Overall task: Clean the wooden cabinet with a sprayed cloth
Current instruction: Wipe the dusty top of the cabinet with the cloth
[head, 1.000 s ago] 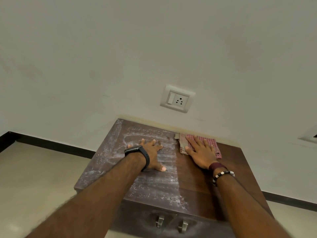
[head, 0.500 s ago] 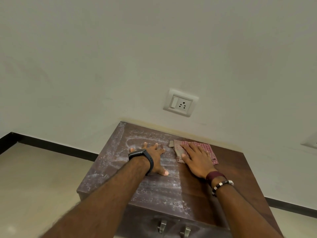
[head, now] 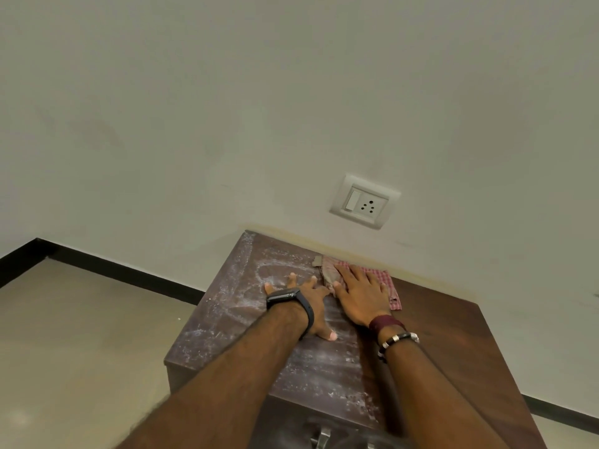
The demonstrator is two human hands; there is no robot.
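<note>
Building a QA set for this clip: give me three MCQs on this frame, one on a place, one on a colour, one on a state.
1. Where does the cloth lie?
A. at the back of the cabinet top, near the wall
B. on the floor
C. over the drawer handles

2. What colour is the cloth's check?
A. blue
B. pink-red
C. green

3. How is the left half of the cabinet top?
A. dusty white
B. wiped clean
C. covered by paper

Key: A, it lies just below the wall socket; B, pink-red checks show beside the right hand; A, white powder surrounds the left hand.

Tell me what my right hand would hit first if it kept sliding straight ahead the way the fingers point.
Probably the wall. The right hand lies flat on the checked cloth, fingers aimed at the cabinet's back edge, with nothing else between; the remaining gap is hard to judge.
</note>
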